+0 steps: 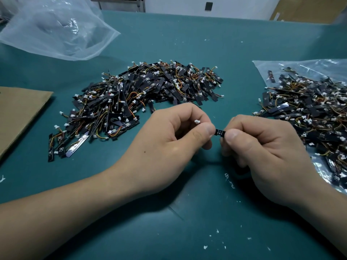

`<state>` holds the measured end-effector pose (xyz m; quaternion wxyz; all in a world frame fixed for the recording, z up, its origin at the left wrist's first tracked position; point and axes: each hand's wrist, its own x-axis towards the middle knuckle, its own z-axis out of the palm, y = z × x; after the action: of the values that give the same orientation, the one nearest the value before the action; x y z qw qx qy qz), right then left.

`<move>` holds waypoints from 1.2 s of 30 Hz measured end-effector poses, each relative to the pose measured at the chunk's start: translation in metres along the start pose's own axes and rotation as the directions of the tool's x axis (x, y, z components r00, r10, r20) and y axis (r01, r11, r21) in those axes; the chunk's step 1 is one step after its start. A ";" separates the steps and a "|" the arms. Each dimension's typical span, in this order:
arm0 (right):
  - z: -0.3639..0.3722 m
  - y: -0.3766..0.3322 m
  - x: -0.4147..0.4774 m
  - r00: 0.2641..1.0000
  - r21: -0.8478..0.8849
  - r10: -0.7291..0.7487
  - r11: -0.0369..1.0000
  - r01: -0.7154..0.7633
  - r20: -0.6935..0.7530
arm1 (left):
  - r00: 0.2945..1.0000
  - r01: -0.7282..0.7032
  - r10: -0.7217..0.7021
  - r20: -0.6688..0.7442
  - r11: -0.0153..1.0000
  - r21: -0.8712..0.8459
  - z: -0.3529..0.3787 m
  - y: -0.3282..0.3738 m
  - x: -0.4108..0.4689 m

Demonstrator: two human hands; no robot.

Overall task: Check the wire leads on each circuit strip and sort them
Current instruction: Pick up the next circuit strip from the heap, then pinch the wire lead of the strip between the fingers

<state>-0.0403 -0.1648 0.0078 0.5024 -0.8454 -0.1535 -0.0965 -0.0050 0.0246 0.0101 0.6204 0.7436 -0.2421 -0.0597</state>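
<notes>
One circuit strip (219, 132) is held above the green surface (187, 44), just in front of the person. The left hand (169, 141) pinches one end between thumb and curled fingers, and the right hand (262, 147) pinches the other the same way. A white connector (196, 121) shows at the left fingertips. Beyond the hands, a loose pile of strips (142, 94) with coloured leads lies directly on the surface. At right, a clear plastic bag (266, 66) lies flat, holding many more strips. A crumpled clear bag (56, 29) sits far left; contents not discernible. Cardboard (18, 113) lies at the left edge. White fragments (205, 247) dot the near surface.
</notes>
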 end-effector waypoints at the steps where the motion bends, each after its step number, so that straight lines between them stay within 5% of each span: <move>1: 0.000 0.000 0.000 1.000 0.008 0.005 1.000 -0.005 0.002 | 1.000 0.006 -0.006 -0.005 1.000 -0.018 0.000 0.000 0.000; 9: 0.001 -0.001 0.000 0.998 -0.063 -0.043 0.997 0.041 -0.036 | 1.000 0.009 -0.009 0.005 1.000 0.013 0.000 0.000 -0.001; 20: 0.004 0.004 0.002 0.999 -0.098 -0.041 0.994 0.037 -0.035 | 0.999 0.013 -0.021 -0.036 0.974 -0.228 -0.002 -0.005 -0.001; 36: 0.004 0.005 0.002 0.998 -0.093 -0.041 0.995 0.036 -0.056 | 0.999 -0.018 0.009 -0.050 0.981 -0.192 0.000 -0.001 0.001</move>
<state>-0.0363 -0.1630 0.0029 0.4651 -0.8614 -0.1506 -0.1374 -0.0040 0.0244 0.0091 0.6955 0.6797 -0.2249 -0.0604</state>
